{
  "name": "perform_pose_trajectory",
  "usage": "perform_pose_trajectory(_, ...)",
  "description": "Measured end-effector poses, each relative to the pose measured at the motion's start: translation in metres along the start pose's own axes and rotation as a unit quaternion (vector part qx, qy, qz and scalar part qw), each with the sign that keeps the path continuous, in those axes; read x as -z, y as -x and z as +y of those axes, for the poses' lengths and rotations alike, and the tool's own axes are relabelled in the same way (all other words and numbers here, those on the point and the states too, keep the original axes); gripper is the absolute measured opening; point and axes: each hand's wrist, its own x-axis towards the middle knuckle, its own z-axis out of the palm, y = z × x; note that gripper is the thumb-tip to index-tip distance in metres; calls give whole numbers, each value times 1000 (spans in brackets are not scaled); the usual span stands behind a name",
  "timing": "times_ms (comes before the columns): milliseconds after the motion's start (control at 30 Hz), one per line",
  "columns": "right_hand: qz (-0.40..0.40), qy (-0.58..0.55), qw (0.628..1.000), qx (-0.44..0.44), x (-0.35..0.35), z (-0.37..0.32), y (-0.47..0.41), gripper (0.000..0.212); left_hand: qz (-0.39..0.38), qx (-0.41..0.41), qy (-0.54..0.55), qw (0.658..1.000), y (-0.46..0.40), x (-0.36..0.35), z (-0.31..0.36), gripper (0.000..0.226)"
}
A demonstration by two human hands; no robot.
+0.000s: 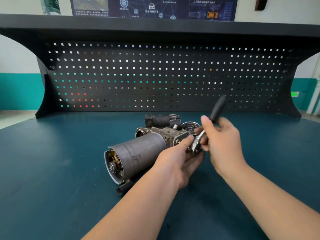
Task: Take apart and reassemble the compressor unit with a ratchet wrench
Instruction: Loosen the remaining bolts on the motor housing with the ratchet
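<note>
the compressor unit (138,153) lies on its side on the dark teal workbench top (52,170), near the middle, with its grey cylindrical motor can pointing toward the camera and to the left; the near end of the can is open and shows a bearing and brass-coloured parts inside. the cast metal head of the unit sits at the far right end of the can, and a black cylindrical part (161,120) lies just behind it, with a round metal cap (190,126) just beside that on the right. the left hand (180,160) reaches in from below, palm turned partly up, its fingers curled under and around the chrome head of the ratchet wrench (206,134) right at the unit's head end, so it is clamped on the tool's head; whether the socket end actually sits on a bolt is hidden by the fingers. the right hand (223,142) grips the same wrench higher up, fingers wrapped round the shaft just below the black handle grip, thumb raised; the grip sticks up and away to the right, slightly blurred. both forearms come in bare from the bottom edge. behind the bench stands a black pegboard back panel (155,75) with rows of small square holes, topped by a dark shelf (155,23), and a blue poster (152,7) hangs on the wall above
</note>
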Motion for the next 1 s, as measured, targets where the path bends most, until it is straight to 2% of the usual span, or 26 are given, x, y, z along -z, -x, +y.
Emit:
perform_pose_trajectory(67,-43,99,989,99,-1,-5,6,9,-4,8,18,1000,2,-1,2,17)
perform_pose_trajectory(100,-55,114,985,121,-2,-7,8,8,-2,11,27,1000,2,-1,3,16)
perform_pose_trajectory(200,-59,99,988,106,-1,-7,8,7,7,7,26,1000,1,0,2,15)
perform_pose_trajectory(267,-19,51,998,17,0,-4,1,11,7,4,15,1000,0,0,1,17)
perform_pose_trajectory(333,33,-44,990,-128,2,0,-5,16,7,8,7,1000,-1,0,0,17)
perform_pose_trajectory(400,74,-146,951,-264,4,6,-5,19,10,10,0,1000,-2,0,-1,13)
perform_pose_trajectory(467,94,-201,920,-323,4,10,-4,21,18,8,-3,1000,-3,0,-1,12)
perform_pose_trajectory(533,80,-195,934,-288,2,10,-5,20,22,7,-4,1000,-4,1,-3,14)
perform_pose_trajectory(567,63,-157,958,-232,2,8,-5,19,21,5,-6,1000,-4,1,-4,18)
perform_pose_trajectory(633,1,-1,998,-55,2,-2,-3,14,18,2,-10,1000,-4,1,-5,22)
perform_pose_trajectory(700,-84,130,981,114,2,-9,4,8,5,0,1,1000,-3,1,-5,16)
perform_pose_trajectory(767,-138,195,950,201,-1,-10,11,6,-1,4,18,1000,-1,0,-4,16)
perform_pose_trajectory(800,-138,211,944,214,-3,-11,14,5,3,2,22,1000,-1,0,-3,18)
perform_pose_trajectory(867,-102,184,961,179,-4,-11,14,5,12,-6,25,1000,0,0,-3,17)
perform_pose_trajectory(933,-41,104,991,75,-3,-12,7,12,21,-13,27,999,-1,0,-4,12)
perform_pose_trajectory(1000,24,-41,995,-86,1,-8,-1,18,28,-15,21,999,-2,0,-4,12)
